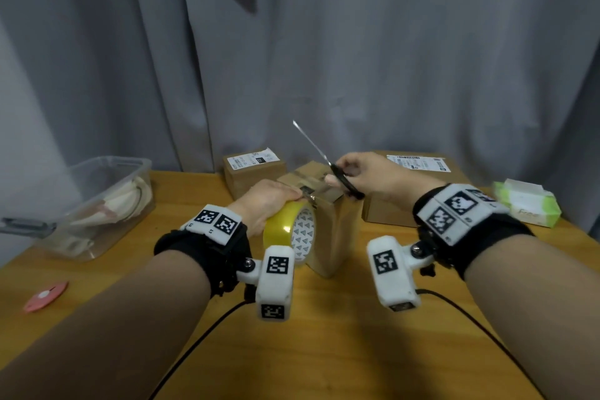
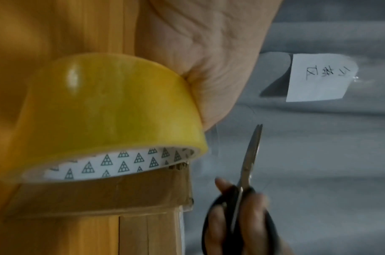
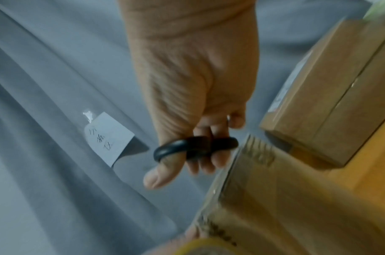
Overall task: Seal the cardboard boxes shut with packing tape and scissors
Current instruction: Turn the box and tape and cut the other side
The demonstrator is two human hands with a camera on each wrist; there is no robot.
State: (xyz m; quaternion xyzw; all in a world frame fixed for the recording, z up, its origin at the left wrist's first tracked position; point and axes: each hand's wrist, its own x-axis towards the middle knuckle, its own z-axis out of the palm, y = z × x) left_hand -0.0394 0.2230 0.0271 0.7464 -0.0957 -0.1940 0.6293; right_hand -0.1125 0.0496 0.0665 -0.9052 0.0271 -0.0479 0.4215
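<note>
the head view looks forward and down from above both forearms, across the wooden table to the grey curtain at the far side. each wrist view sits close under its palm, facing that curtain; both share the paper note pinned there.

I note dim, even light in all views. A glare spot sits on the tape roll. Wrist views are motion-blurred; head view bows at its edges.
</note>
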